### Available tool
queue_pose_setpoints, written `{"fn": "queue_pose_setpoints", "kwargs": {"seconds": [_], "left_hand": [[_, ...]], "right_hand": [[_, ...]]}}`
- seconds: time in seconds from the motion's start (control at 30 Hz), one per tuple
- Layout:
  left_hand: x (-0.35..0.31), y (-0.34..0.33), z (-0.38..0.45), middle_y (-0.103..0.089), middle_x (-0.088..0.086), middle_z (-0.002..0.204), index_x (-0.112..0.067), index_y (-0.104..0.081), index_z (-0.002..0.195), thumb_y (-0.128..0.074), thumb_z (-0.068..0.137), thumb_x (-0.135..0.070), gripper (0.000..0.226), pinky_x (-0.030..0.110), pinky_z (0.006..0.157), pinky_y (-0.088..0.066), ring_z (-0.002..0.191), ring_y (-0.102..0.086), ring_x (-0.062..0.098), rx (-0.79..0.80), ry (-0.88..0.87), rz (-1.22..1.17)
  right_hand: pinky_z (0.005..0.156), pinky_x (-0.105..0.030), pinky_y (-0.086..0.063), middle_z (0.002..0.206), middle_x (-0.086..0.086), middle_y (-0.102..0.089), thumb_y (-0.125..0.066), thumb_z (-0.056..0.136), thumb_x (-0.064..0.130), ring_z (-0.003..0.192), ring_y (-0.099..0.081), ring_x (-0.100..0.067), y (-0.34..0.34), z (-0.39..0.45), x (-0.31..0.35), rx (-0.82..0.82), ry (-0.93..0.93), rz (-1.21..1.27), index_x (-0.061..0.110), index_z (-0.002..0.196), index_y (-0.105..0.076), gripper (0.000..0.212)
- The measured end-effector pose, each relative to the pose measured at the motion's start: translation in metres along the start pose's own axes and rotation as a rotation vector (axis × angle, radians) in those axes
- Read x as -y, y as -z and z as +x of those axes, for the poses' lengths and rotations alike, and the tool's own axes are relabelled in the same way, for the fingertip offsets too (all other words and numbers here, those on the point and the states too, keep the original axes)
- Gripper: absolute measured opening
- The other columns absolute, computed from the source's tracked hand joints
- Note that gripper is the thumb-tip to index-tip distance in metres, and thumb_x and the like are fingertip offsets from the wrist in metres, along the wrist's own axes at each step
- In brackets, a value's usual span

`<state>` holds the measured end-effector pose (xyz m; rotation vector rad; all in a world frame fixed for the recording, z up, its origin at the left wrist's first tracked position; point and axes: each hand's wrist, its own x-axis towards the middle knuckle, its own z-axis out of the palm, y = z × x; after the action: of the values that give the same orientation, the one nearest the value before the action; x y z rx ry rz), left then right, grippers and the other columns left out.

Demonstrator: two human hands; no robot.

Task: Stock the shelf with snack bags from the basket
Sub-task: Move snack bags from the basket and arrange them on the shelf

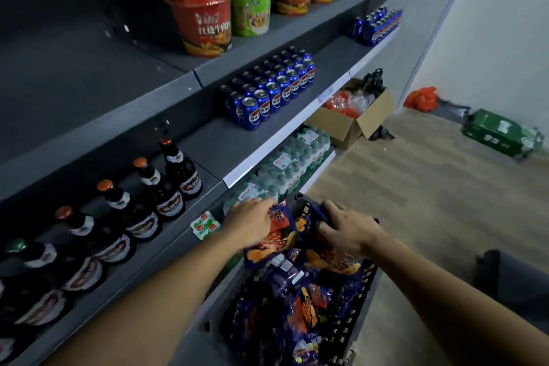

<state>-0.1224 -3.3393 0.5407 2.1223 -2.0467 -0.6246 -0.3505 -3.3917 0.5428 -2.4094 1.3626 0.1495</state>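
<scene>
The dark-blue and orange foil snack bags [297, 285] are puffed with air, so they should be very light, soft and crinkly, with a slick film that slides easily under the fingers. Their contents are probably brittle, so a hard squeeze risks crushing them. The best hold looks to be a pinch on the flat sealed seam at the top or a loose cupping of the sides, not a clamp across the middle.

The bags lie heaped in a dark slatted plastic basket [361, 294] that stands just beside the lower edge of the grey metal shelf [214, 140], directly below the person's arms. Both hands are at the far end of the heap. The left hand [252, 221] rests on top of one raised bag [274, 235], fingers curled over its upper edge, apparently gripping it. The right hand [346, 227] is close beside it, fingers curled down into another dark-blue bag [319, 212] near the basket's far rim, apparently holding it, though blur hides the fingertips. The bare stretch of shelf near the blue drink cans [267, 89] lies up and to the left.
</scene>
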Motion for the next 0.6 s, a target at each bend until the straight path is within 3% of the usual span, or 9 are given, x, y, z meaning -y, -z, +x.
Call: {"fn": "queue_pose_setpoints", "kwargs": {"seconds": [0.13, 0.2, 0.33, 0.6], "left_hand": [[0.0, 0.035, -0.023, -0.049, 0.005, 0.145, -0.023, -0.043, 0.143, -0.041, 0.099, -0.027, 0.044, 0.04, 0.11, -0.031, 0.131, -0.044, 0.025, -0.024, 0.036, -0.035], [0.0, 0.048, -0.038, -0.049, 0.004, 0.144, -0.025, -0.044, 0.143, -0.044, 0.099, -0.028, 0.044, 0.04, 0.109, -0.034, 0.131, -0.044, 0.025, -0.045, 0.066, -0.046], [-0.006, 0.069, -0.074, -0.05, 0.004, 0.142, -0.024, -0.045, 0.141, -0.043, 0.099, -0.022, 0.042, 0.037, 0.107, -0.035, 0.13, -0.044, 0.024, -0.137, 0.133, -0.006], [-0.003, 0.101, -0.168, -0.05, 0.001, 0.139, -0.022, -0.045, 0.14, -0.038, 0.099, -0.016, 0.042, 0.039, 0.106, -0.034, 0.126, -0.047, 0.024, -0.338, 0.311, 0.07]], "right_hand": [[0.082, -0.034, -0.034, 0.137, -0.01, -0.051, -0.027, 0.102, 0.048, 0.117, -0.052, -0.027, 0.026, -0.002, 0.02, 0.019, 0.07, 0.044, 0.017, 0.131, -0.036, 0.043], [0.086, -0.037, -0.039, 0.13, -0.012, -0.055, -0.029, 0.102, 0.046, 0.11, -0.054, -0.03, 0.036, -0.004, 0.03, 0.016, 0.117, 0.04, 0.017, 0.123, -0.039, 0.038], [0.082, -0.037, -0.043, 0.118, -0.008, -0.059, -0.031, 0.102, 0.048, 0.101, -0.057, -0.028, 0.055, -0.009, 0.051, -0.076, 0.272, -0.037, 0.021, 0.117, -0.042, 0.033], [0.092, -0.045, -0.036, 0.125, 0.001, -0.056, -0.027, 0.102, 0.048, 0.119, -0.051, -0.025, 0.075, -0.016, 0.128, -0.212, 0.499, -0.073, 0.026, 0.117, -0.045, 0.032]]}}
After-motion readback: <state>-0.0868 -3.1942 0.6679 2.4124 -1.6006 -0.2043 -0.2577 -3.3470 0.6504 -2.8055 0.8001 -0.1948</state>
